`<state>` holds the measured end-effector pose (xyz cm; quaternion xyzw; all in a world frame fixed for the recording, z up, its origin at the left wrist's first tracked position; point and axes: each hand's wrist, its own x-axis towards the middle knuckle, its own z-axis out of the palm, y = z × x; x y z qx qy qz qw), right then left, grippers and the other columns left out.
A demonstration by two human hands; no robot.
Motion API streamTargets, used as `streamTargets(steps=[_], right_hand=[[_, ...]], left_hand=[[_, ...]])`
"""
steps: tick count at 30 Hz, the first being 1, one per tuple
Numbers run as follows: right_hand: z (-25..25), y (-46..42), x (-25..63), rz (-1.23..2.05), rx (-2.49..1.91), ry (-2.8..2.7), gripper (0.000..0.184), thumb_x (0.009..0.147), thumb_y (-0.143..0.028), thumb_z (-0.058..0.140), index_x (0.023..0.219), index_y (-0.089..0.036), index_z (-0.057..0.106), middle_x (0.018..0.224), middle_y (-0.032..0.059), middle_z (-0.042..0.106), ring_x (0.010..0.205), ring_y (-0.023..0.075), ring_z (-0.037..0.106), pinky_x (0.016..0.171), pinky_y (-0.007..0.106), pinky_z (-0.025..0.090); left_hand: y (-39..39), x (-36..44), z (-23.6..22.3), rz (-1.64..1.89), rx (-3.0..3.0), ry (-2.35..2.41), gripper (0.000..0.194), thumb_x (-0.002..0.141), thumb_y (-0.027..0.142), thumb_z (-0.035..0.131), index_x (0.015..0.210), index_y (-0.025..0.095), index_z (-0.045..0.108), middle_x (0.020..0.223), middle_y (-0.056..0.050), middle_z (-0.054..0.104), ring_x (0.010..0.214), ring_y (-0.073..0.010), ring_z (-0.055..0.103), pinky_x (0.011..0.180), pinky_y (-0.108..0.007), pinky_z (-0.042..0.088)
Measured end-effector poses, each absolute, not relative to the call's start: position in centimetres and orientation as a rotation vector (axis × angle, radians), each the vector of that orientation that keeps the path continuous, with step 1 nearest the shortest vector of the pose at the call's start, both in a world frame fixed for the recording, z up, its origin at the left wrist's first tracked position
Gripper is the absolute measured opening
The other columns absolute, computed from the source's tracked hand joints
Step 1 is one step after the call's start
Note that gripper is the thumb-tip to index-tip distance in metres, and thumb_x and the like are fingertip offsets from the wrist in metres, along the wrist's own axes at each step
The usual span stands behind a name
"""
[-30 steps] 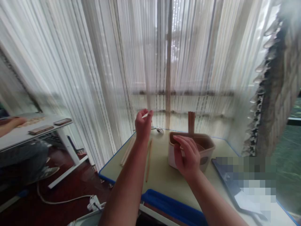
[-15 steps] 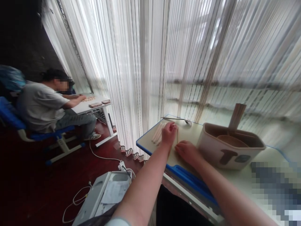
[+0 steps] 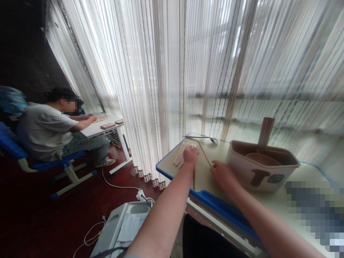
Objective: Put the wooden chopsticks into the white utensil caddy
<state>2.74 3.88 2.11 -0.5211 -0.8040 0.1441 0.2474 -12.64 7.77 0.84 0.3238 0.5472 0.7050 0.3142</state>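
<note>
Left hand [image 3: 190, 154], fingers curled, beside a row of pale sticks [image 3: 181, 154] on the worktop [image 3: 172, 165]; its grip cannot be made out. Right hand [image 3: 222, 174], partly closed, with its fingertips at the near end of a thin brown stick [image 3: 205, 153]; whether it grips or only touches is unclear. Beside it, a light bin [image 3: 242, 170] contains a brown bowl [image 3: 264, 158] and an upright stick bundle [image 3: 266, 132]. Both forearms reach forward, palms mostly downward.

Both hands [image 3: 191, 154] [image 3: 222, 174] low, forearms outstretched
</note>
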Motion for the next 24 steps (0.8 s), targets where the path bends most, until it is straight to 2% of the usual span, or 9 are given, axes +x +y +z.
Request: streamTargets(steps=[3,5,10,16,18,21,24], right_hand=[[2.4,3.7,2.5,0.426,-1.330,-2.165,0.037,0.080,-0.020,0.047,0.113,-0.010,0.061,0.090,0.0112,0.070,0.078,0.0188,0.064,0.068,0.026,0.043],[2.4,3.7,2.4,0.436,-1.298,-2.173,0.036,0.079,-0.021,0.048,0.110,-0.011,0.063,0.090,0.0112,0.070,0.078,0.0194,0.064,0.069,0.027,0.044],[2.4,3.8,2.7,0.562,-1.260,-2.110,0.032,0.076,-0.022,0.049,0.102,-0.012,0.065,0.091,0.0101,0.070,0.080,0.0191,0.064,0.071,0.027,0.044],[3.5,2.8,2.8,0.538,-1.259,-2.083,0.027,0.080,-0.029,0.046,0.091,-0.016,0.067,0.084,0.0080,0.071,0.074,0.0183,0.064,0.063,0.025,0.042],[4.3,2.1,2.9,0.411,-1.264,-2.119,0.029,0.084,-0.036,0.044,0.083,-0.018,0.067,0.077,0.0065,0.070,0.069,0.0183,0.063,0.058,0.026,0.039],[5.8,1.0,3.5,0.040,-1.281,-2.151,0.036,0.086,-0.040,0.040,0.069,-0.021,0.065,0.068,0.0049,0.068,0.060,0.0170,0.059,0.053,0.026,0.032],[7.4,0.4,4.9,-0.333,-1.192,-2.059,0.035,0.087,-0.039,0.041,0.067,-0.020,0.063,0.064,0.0049,0.065,0.059,0.0154,0.056,0.055,0.027,0.030]], left_hand=[[7.6,-12.1,1.0,1.774,0.754,1.215,0.010,0.072,0.017,0.065,0.080,0.012,0.063,0.069,-0.005,0.067,0.066,-0.0150,0.065,0.070,-0.030,0.055],[7.3,-11.8,1.1,1.733,0.775,1.106,0.007,0.071,0.016,0.066,0.074,0.011,0.063,0.067,-0.006,0.067,0.063,-0.0151,0.065,0.070,-0.032,0.056],[6.8,-11.6,1.5,1.746,0.726,0.875,0.022,0.060,0.013,0.075,0.078,0.008,0.064,0.070,-0.008,0.067,0.063,-0.0147,0.065,0.075,-0.036,0.055],[6.1,-11.1,2.2,1.778,0.794,0.910,0.026,0.058,0.017,0.077,0.079,0.008,0.064,0.070,-0.006,0.066,0.061,-0.0138,0.063,0.068,-0.035,0.056],[5.7,-10.6,3.0,1.786,0.845,0.863,0.028,0.059,0.020,0.077,0.082,0.009,0.065,0.073,-0.006,0.067,0.062,-0.0130,0.063,0.068,-0.033,0.056],[4.7,-9.7,5.5,1.787,0.947,0.749,0.030,0.061,0.023,0.076,0.086,0.010,0.066,0.079,-0.007,0.068,0.065,-0.0120,0.063,0.069,-0.030,0.055],[3.6,-8.2,9.2,1.811,1.039,0.650,0.030,0.063,0.024,0.075,0.089,0.012,0.067,0.084,-0.007,0.069,0.070,-0.0121,0.064,0.071,-0.029,0.054]])
